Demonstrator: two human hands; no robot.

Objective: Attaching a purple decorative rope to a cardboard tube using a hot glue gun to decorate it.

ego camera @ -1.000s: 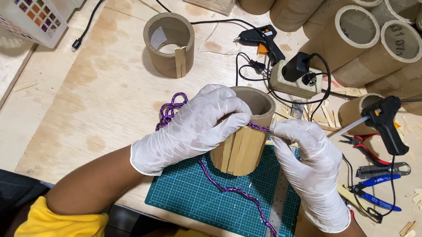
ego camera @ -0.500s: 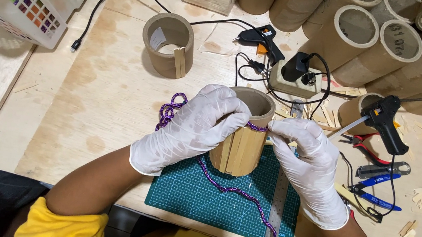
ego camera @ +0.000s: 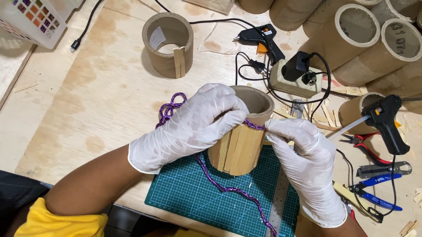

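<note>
- The left hand (ego camera: 194, 127), in a white latex glove, is pressing a glittery purple braided cord (ego camera: 224, 186) against the cardboard tube clad in pale wooden sticks (ego camera: 240, 138), which is standing upright on the green gridded cutting mat (ego camera: 186, 195).
- The right hand (ego camera: 306, 161), also gloved, is pinching the cord taut just below the tube's rim.
- Wrapping looks to be the step in hand; the next turn is calling for steady tension.
- A black glue gun (ego camera: 388, 123) is lying nearby.
</note>
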